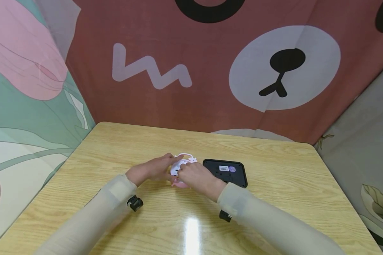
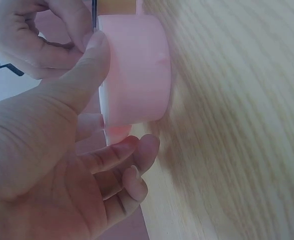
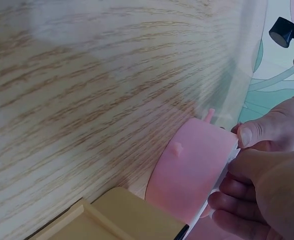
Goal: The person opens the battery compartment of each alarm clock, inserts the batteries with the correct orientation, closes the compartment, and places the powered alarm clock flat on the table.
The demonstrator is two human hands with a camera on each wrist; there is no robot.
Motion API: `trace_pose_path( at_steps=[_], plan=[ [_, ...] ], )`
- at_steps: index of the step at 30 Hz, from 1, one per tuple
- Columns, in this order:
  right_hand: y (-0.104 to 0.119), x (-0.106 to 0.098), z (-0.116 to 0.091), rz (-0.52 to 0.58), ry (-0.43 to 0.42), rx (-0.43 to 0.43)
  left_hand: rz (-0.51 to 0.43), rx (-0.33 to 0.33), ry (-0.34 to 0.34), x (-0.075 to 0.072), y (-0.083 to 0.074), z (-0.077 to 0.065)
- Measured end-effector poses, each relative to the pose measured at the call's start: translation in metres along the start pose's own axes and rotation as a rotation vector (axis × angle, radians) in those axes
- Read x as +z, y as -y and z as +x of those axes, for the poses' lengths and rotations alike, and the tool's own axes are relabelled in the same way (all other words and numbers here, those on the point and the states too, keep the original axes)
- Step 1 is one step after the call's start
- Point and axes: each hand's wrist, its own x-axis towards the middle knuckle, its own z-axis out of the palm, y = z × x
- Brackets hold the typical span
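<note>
A small round alarm clock [image 1: 176, 169] with a pink body, a white back and a thin white handle is at mid-table. My left hand [image 1: 156, 168] holds it from the left; in the left wrist view the thumb presses the edge of the pink casing [image 2: 136, 70] and the other fingers curl below. From the right, my right hand [image 1: 198, 177] reaches over the white back, its fingertips bent together against it. In the right wrist view those fingers [image 3: 242, 192] lie along the white edge. What exactly they pinch there is hidden.
Just right of the clock lies a flat black device [image 1: 237, 177] with two stickers on its upward face; its side looks yellow [image 3: 131, 215] in the right wrist view. Black wrist cameras [image 1: 135, 203] hang under both sleeves. A printed cloth [image 1: 210, 88] stands behind the wooden table [image 1: 140, 233].
</note>
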Motion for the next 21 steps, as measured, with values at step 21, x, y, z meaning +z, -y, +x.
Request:
trace_pose_path(
  at_steps=[21],
  plan=[
    [0.0054,0.0085,-0.0031,-0.104,-0.081,-0.007,0.008,0.019,-0.012,0.0018,0.0015,-0.0003]
  ],
)
